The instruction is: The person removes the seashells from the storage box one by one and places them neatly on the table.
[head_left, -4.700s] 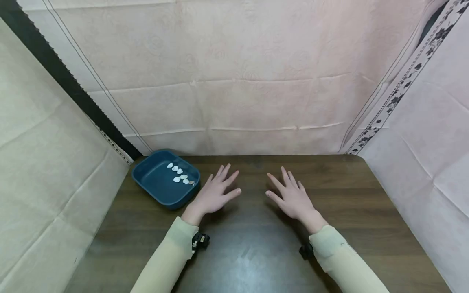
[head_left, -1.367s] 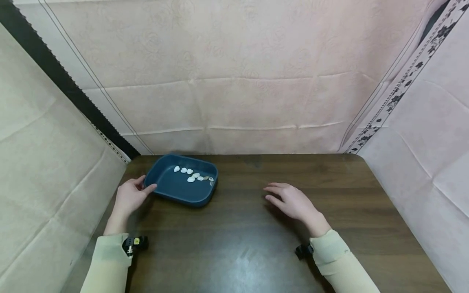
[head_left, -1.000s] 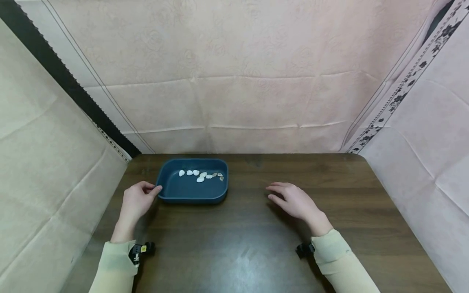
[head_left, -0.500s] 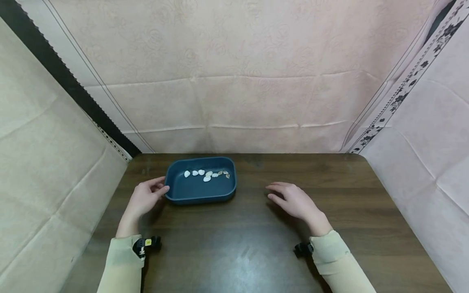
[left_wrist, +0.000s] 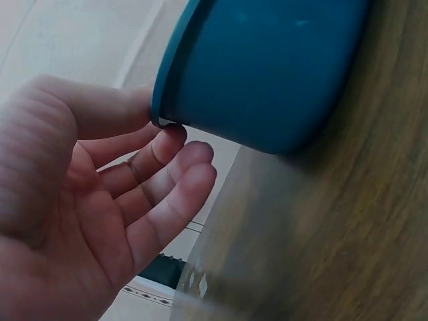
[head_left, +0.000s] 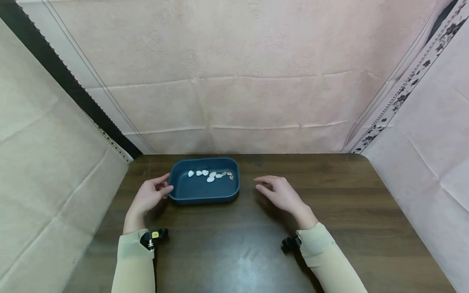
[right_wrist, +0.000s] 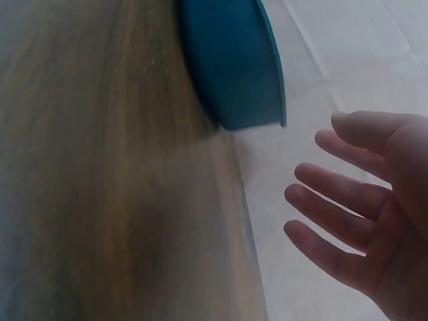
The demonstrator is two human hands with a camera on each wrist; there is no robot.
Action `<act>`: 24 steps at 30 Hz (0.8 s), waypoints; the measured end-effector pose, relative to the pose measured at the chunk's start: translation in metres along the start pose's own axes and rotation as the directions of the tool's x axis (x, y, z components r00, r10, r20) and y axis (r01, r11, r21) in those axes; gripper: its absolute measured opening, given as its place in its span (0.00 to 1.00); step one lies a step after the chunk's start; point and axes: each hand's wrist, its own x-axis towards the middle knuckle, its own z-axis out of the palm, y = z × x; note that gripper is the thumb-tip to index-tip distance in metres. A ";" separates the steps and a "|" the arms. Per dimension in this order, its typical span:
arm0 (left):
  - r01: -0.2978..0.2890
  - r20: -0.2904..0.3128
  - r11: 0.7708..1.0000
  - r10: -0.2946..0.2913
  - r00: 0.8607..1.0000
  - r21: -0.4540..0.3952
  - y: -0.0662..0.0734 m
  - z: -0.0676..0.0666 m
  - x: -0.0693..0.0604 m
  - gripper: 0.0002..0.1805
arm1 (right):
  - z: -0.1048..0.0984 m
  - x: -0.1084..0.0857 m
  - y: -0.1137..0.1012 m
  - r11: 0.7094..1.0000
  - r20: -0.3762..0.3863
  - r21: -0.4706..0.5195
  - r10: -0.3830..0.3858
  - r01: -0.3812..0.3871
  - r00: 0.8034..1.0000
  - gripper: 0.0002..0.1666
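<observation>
A dark blue rectangular tray (head_left: 203, 193) with raised sides sits on the table near its back edge, left of centre. Several small, flat, whitish shell-like pieces (head_left: 205, 173) lie loose in its far half, a few of them brownish. At the tray's left side, my left hand (head_left: 148, 195) pinches the rim; the left wrist view shows the thumb at the lip and the fingers (left_wrist: 194, 180) below it. My right hand (head_left: 280, 193) hovers over the table to the right of the tray, fingers loosely bent. The right wrist view shows it holding nothing and apart from the tray.
The brown wooden table (head_left: 220, 244) has a glossy patch at the front. Pale cloth (head_left: 234, 101) hangs behind it, with further cloth sheets along the left (head_left: 55, 183) and right sides. A small black device is strapped to each wrist.
My left hand moved from the tray's right side to its left rim, and the tray shifted right and straightened with its pieces inside. Lately my right hand moved left, nearer the tray.
</observation>
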 end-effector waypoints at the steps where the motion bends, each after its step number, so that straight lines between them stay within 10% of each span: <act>1: -0.002 -0.001 1.000 0.002 1.000 -0.001 0.000 0.001 0.001 0.31 | 0.001 0.003 -0.002 1.000 0.004 0.007 -0.003 0.003 1.000 0.19; 18: -0.063 0.028 0.997 0.064 0.998 -0.036 -0.003 0.008 0.003 0.36 | 0.039 0.061 -0.046 0.985 -0.121 0.175 0.014 0.008 0.993 0.12; 24: -0.061 0.030 0.997 0.062 0.998 -0.040 -0.007 0.006 0.004 0.36 | 0.058 0.076 -0.071 0.988 -0.051 0.151 -0.010 0.017 0.999 0.14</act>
